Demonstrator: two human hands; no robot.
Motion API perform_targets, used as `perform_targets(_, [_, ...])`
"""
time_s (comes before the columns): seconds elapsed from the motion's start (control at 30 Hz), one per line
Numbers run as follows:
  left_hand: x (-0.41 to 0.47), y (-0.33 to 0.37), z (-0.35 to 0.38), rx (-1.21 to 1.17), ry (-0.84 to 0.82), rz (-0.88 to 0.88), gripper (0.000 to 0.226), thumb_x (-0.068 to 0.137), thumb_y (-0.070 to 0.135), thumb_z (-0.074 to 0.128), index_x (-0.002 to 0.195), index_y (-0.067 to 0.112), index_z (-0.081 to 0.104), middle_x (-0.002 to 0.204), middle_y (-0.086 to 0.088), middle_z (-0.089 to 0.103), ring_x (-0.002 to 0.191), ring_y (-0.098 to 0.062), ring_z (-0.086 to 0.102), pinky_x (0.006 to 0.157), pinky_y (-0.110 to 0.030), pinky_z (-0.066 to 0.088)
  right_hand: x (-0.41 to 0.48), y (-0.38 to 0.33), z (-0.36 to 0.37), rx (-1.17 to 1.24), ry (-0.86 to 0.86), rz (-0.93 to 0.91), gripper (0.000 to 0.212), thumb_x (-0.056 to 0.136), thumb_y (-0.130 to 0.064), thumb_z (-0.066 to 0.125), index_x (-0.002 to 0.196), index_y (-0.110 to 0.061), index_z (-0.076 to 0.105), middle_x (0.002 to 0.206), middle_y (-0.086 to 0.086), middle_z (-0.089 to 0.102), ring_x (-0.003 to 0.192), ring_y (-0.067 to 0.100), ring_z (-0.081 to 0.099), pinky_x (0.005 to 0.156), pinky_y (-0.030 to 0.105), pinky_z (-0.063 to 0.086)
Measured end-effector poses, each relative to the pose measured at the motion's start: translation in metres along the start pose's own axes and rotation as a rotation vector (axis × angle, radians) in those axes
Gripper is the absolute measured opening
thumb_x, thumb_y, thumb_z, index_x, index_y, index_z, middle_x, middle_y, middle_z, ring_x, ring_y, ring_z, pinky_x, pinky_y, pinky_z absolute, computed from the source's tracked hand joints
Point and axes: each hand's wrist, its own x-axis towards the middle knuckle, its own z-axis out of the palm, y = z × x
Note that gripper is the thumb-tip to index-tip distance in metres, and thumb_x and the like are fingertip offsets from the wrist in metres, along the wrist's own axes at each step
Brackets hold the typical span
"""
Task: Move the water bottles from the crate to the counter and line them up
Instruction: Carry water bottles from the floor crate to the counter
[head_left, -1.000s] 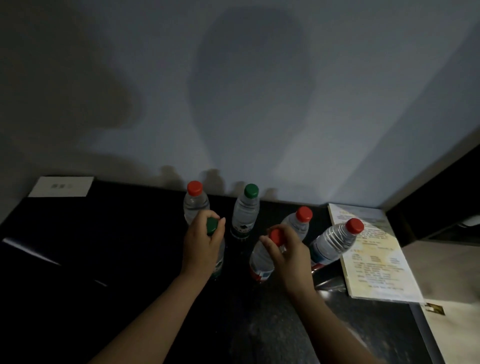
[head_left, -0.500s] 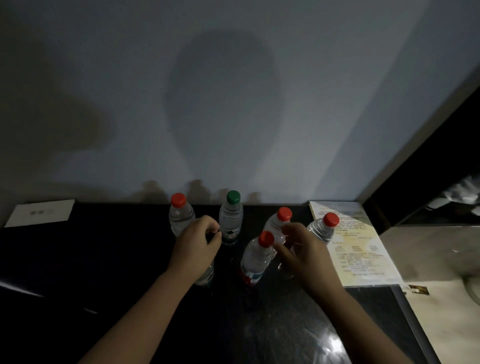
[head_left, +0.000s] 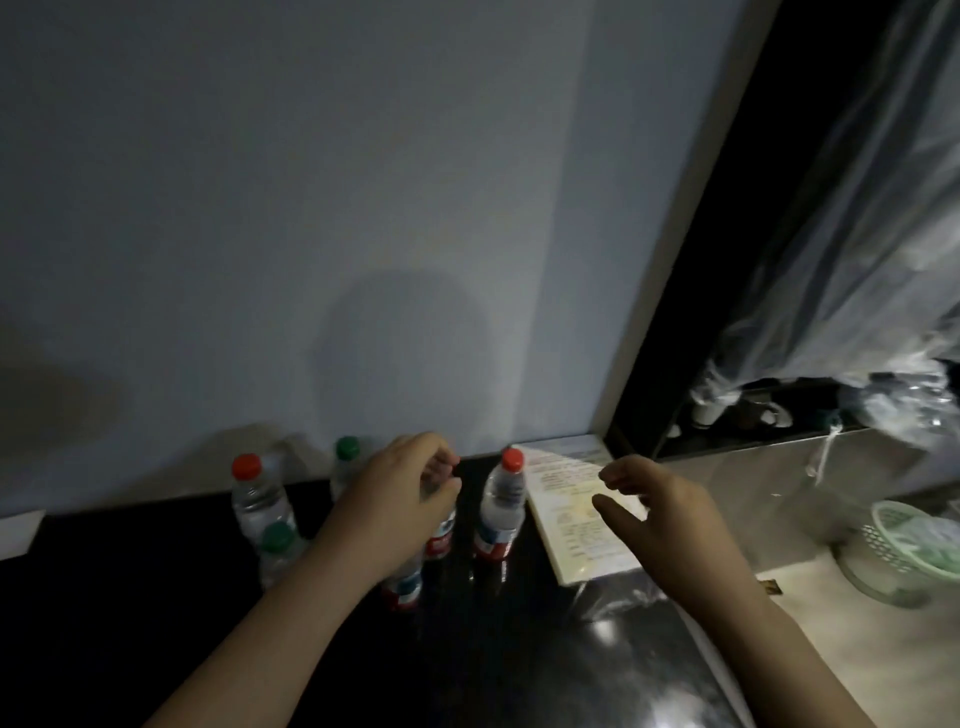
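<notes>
Several water bottles stand on the black counter (head_left: 156, 597) near the wall. At the left are a red-capped one (head_left: 258, 501) and two green-capped ones (head_left: 346, 449) (head_left: 277, 545). A red-capped bottle (head_left: 500, 512) stands at the right, beside the paper. My left hand (head_left: 400, 501) curls over the top of a red-labelled bottle (head_left: 440, 543) in the middle, whose cap is hidden. Another bottle (head_left: 402, 584) shows under my wrist. My right hand (head_left: 667, 517) hovers over the paper with fingers spread and holds nothing. No crate is in view.
A printed paper sheet (head_left: 574, 525) lies at the counter's right end. A white card (head_left: 15, 535) sits far left. On the pale surface at the right is a green basket (head_left: 906, 551), with plastic sheeting (head_left: 857, 260) hanging above. The wall stands just behind the bottles.
My left hand let go of the front green-capped bottle and moved right onto a middle bottle. My right hand left the red-capped bottles and opened over the paper. The view swung right and up.
</notes>
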Motion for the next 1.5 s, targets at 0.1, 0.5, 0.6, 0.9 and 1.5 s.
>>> perform_targets(0.1, [0.007, 0.071, 0.020, 0.021, 0.011, 0.118, 0.012, 0.085, 0.023, 0.061, 0.094, 0.029, 0.056, 0.098, 0.013, 0.058, 0.091, -0.005, 0.058, 0.084, -0.028, 0.051, -0.018, 0.030, -0.060, -0.024, 0.094, 0.012, 0.020, 0.081, -0.027, 0.070, 0.100, -0.024, 0.066, 0.095, -0.009, 0.068, 0.091, 0.009, 0.063, 0.080, 0.033, 0.052])
perform_targets(0.5, [-0.003, 0.332, 0.164, -0.063, -0.084, 0.527, 0.014, 0.085, 0.026, 0.062, 0.098, 0.024, 0.059, 0.098, 0.012, 0.058, 0.090, 0.000, 0.056, 0.074, -0.009, 0.041, -0.133, 0.181, -0.277, -0.138, 0.482, 0.105, 0.022, 0.081, -0.029, 0.069, 0.101, -0.020, 0.066, 0.098, -0.007, 0.069, 0.093, 0.011, 0.064, 0.084, 0.037, 0.054])
perform_targets(0.6, [-0.002, 0.381, 0.213, -0.106, -0.164, 0.612, 0.015, 0.081, 0.028, 0.064, 0.095, 0.023, 0.060, 0.096, 0.009, 0.060, 0.089, -0.003, 0.057, 0.079, -0.016, 0.046, -0.165, 0.226, -0.310, -0.160, 0.534, 0.202, 0.021, 0.080, -0.029, 0.069, 0.099, -0.021, 0.066, 0.097, -0.009, 0.069, 0.092, 0.010, 0.064, 0.083, 0.038, 0.054])
perform_targets(0.9, [0.031, 0.502, 0.370, -0.173, -0.382, 0.775, 0.023, 0.075, 0.039, 0.055, 0.093, 0.026, 0.059, 0.092, 0.011, 0.059, 0.089, -0.005, 0.058, 0.082, -0.030, 0.049, -0.196, 0.369, -0.386, -0.256, 0.601, 0.432, 0.022, 0.082, -0.031, 0.068, 0.102, -0.024, 0.064, 0.098, -0.012, 0.067, 0.094, 0.006, 0.062, 0.085, 0.030, 0.052])
perform_targets(1.5, [0.179, 0.694, 0.679, -0.111, -0.578, 0.820, 0.014, 0.081, 0.037, 0.058, 0.093, 0.030, 0.057, 0.092, 0.015, 0.060, 0.091, 0.000, 0.057, 0.082, -0.024, 0.048, -0.142, 0.696, -0.540, -0.296, 0.586, 0.748, 0.023, 0.083, -0.035, 0.066, 0.105, -0.029, 0.062, 0.100, -0.019, 0.062, 0.097, 0.001, 0.059, 0.085, 0.024, 0.050])
